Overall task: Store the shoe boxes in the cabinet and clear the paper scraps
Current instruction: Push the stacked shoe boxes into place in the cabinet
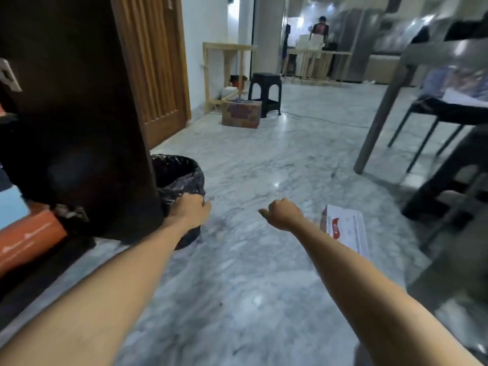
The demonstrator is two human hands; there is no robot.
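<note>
Bare forearms reach over grey marble floor (264,159) beside dark cabinet (79,101).

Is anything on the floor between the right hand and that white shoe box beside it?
Nothing visible. The right hand hangs curled over bare marble floor, and the white shoe box lies just to its right, partly hidden behind the forearm. The left hand grips the black bin bag's rim on the other side.

A single head-worn camera is looking forward and down over a grey-veined marble floor (264,159), sitting close above both outstretched forearms, with a dark wooden cabinet (79,114) crowding in at nine o'clock.
</note>
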